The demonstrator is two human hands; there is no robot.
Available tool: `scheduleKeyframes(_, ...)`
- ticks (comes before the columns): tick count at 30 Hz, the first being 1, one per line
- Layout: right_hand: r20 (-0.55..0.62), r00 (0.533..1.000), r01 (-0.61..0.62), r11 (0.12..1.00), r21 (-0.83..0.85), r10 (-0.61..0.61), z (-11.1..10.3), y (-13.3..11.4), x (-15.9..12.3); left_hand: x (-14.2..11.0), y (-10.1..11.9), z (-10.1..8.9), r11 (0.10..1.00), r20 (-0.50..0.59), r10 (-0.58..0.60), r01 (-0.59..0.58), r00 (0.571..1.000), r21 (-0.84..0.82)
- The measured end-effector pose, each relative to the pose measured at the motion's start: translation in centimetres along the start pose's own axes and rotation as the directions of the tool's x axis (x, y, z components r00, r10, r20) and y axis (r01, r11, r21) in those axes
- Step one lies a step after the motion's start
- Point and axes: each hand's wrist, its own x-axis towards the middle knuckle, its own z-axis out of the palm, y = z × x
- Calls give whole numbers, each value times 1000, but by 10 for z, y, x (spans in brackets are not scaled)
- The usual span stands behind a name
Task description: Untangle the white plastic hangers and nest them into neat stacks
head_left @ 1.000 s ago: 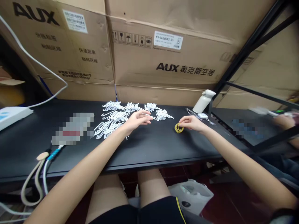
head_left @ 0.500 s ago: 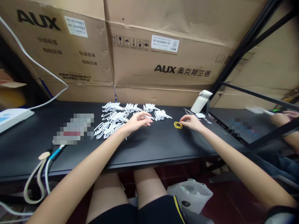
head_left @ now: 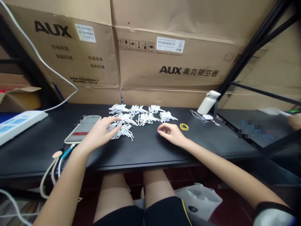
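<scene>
Several bundles of thin white hooks (head_left: 147,118) lie in rough rows on the black table. My left hand (head_left: 103,130) reaches over the nearest left bundle (head_left: 123,131), its thumb and fingers apart on either side of the hooks' ends. Whether it touches them I cannot tell. My right hand (head_left: 170,133) is low over the table, to the right of that bundle, with thumb and curled fingers drawn together. Anything between those fingertips is hidden or too small to make out. Beyond its wrist rests a small heap of yellow rubber bands (head_left: 184,126).
A phone (head_left: 82,130) with a plugged-in cable lies at left, near a white power strip (head_left: 22,124). A white bottle (head_left: 208,103) stands back right beside the black rack post. Large cartons (head_left: 141,75) wall off the back. Another person's hand (head_left: 295,121) shows far right.
My right hand has left the rubber bands and moved left. My left hand has drawn back leftward from the middle bundles to the front left one. The view has shifted slightly.
</scene>
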Motion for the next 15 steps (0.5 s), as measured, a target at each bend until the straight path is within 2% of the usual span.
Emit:
scheduleKeyframes(2,98,995,-14,992,126,1,21,-11,15,-5,-10,7,999,39,36,-37,999,12)
scheduleKeyframes(6,277,957,-166,948,271,88,57,-31,46,-10,-23,21,996,83,82,-85,993,37)
scheduleKeyframes(10,345,938,-118,962,246,26,80,-38,69,-11,-30,27,987,98,112,-123,989,107)
scheduleKeyframes(15,359,933,-47,978,204,-30,88,-35,77,-12,-32,29,964,115,137,-159,984,213)
